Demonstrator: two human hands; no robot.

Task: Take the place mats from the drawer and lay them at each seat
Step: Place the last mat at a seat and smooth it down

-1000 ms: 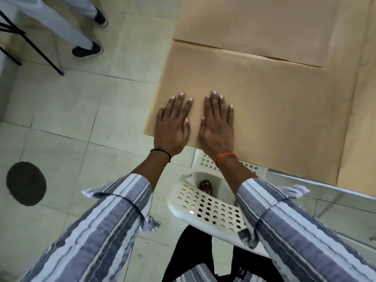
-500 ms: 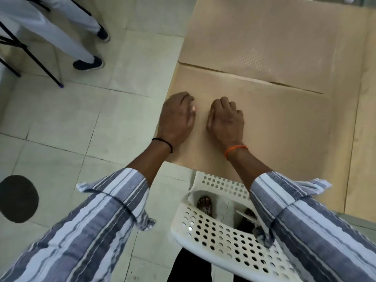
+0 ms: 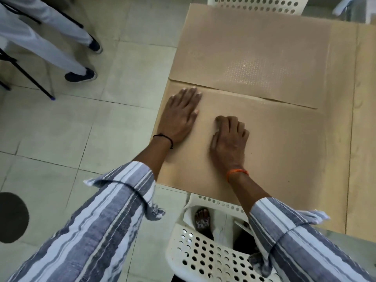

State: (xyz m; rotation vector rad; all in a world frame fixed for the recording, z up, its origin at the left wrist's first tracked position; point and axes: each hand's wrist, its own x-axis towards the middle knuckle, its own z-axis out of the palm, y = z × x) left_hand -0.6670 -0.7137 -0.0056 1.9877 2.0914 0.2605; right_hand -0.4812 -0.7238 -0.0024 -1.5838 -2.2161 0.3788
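Note:
A tan place mat point(image 3: 270, 147) lies on the table in front of the near seat. A second tan mat point(image 3: 252, 53) lies beyond it at the far seat, its near edge overlapping the first. My left hand point(image 3: 180, 115) rests flat on the near mat's far-left corner, fingers straight. My right hand point(image 3: 228, 139) sits on the middle of the same mat with its fingers curled under; I see nothing held in it.
A white perforated chair point(image 3: 215, 259) stands at the near seat under my arms, and another white chair point(image 3: 258, 5) stands at the far end. A further tan sheet point(image 3: 364, 139) runs down the right side. A person's legs point(image 3: 50, 49) and black stand legs point(image 3: 30, 78) are on the tiled floor at left.
My left hand has flattened and slid up toward the mat's far-left corner. My right hand stays curled on the mat, now lower than the left. The camera has tilted, showing more of the far mat.

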